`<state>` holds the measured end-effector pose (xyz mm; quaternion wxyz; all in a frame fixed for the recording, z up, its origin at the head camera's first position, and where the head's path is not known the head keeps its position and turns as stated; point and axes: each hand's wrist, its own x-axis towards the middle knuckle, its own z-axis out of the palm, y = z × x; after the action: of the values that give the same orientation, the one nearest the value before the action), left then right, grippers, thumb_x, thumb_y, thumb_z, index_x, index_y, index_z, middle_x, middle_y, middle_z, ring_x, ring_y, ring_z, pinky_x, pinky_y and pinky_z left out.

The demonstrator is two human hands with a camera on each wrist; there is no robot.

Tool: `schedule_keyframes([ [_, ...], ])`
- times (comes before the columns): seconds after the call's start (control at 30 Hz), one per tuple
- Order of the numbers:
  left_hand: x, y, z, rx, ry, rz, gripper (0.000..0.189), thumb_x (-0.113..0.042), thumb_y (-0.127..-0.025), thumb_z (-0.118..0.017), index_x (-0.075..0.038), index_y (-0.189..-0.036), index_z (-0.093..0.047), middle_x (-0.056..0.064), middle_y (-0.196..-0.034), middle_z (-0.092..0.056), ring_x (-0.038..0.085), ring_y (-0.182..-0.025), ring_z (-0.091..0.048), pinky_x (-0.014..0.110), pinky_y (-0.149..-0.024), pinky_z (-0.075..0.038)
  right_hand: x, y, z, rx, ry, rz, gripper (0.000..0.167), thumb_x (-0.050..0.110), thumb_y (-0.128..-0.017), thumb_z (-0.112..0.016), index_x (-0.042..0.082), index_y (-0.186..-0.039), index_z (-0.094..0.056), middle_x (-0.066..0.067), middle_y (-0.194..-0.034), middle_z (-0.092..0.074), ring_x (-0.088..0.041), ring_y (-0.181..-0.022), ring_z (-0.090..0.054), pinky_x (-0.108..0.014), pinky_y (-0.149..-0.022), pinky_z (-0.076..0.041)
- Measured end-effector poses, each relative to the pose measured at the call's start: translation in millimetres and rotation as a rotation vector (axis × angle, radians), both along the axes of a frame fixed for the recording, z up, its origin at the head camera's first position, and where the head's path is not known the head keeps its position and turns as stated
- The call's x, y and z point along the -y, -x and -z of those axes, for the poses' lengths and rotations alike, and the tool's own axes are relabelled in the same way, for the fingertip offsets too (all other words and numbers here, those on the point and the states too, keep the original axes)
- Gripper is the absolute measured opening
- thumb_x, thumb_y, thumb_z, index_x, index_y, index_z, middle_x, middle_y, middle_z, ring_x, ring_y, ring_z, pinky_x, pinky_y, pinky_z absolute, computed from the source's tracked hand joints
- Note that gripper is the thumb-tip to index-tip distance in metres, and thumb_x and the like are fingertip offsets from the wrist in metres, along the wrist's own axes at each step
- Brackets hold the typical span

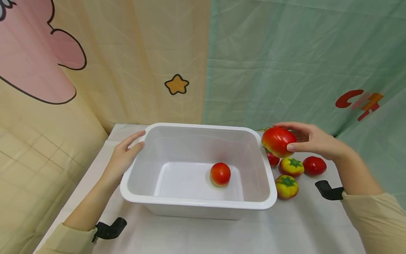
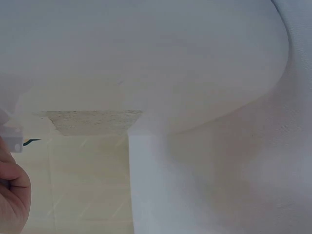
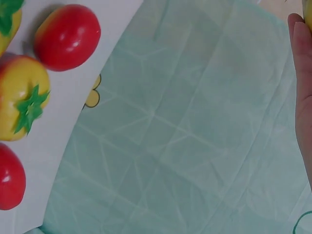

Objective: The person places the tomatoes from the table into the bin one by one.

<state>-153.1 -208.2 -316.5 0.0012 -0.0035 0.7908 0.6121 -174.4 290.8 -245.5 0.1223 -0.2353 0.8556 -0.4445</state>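
My left hand (image 1: 124, 155) holds the left rim of a white plastic tub (image 1: 196, 203), thumb and fingertips at its edge. One red tomato (image 1: 220, 174) sits on the tub's floor, right of the middle. My right hand (image 1: 312, 139) grips a large glossy red-and-yellow fruit (image 1: 276, 141), oval like a mango, beside the tub's back right corner. It is raised above the other fruit, thumb at its near side. In the left wrist view only part of the left hand (image 2: 13, 195) shows, low at the edge. The right wrist view catches the right hand (image 3: 304, 92) at its border.
Right of the tub lie two yellow-red tomatoes (image 1: 287, 187) with green leafy tops, a red fruit (image 1: 314, 165) and another red one (image 1: 272, 158) partly hidden behind the raised fruit. A white cloth (image 1: 314, 218) covers the table. Curtains (image 1: 285, 63) hang behind it.
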Motion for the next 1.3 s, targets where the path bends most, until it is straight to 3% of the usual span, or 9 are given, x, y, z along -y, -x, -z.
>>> schedule_keyframes([
  [0.7,0.2,-0.1,1.3,-0.015,0.011,0.008,0.053,-0.035,-0.096,-0.051,-0.017,-0.143,-0.038,0.016,-0.115,-0.057,0.015,-0.084,-0.064,0.033,-0.067,-0.055,50,18.0,-13.6,0.084,0.028,-0.110,0.059,0.010,-0.081,-0.068,0.013,-0.135,-0.044,-0.014,-0.129,-0.046,-0.030,-0.106,-0.056,-0.039,-0.079,-0.053],
  [1.03,1.1,-0.3,0.6,-0.010,0.018,0.000,0.052,-0.035,-0.096,-0.051,-0.017,-0.143,-0.038,0.015,-0.109,-0.060,0.015,-0.081,-0.065,0.034,-0.065,-0.055,75,27.3,-23.2,0.074,0.045,-0.225,0.056,0.008,-0.083,-0.066,0.008,-0.134,-0.045,-0.013,-0.129,-0.047,-0.032,-0.105,-0.056,-0.040,-0.083,-0.051],
  [1.3,2.6,-1.1,-0.2,-0.004,0.028,-0.010,0.052,-0.033,-0.096,-0.051,-0.018,-0.144,-0.038,0.014,-0.104,-0.063,0.014,-0.078,-0.065,0.034,-0.064,-0.055,95,34.3,-28.3,0.103,0.017,-0.249,0.056,0.012,-0.083,-0.067,0.011,-0.135,-0.046,-0.012,-0.129,-0.047,-0.031,-0.103,-0.058,-0.040,-0.085,-0.050],
])
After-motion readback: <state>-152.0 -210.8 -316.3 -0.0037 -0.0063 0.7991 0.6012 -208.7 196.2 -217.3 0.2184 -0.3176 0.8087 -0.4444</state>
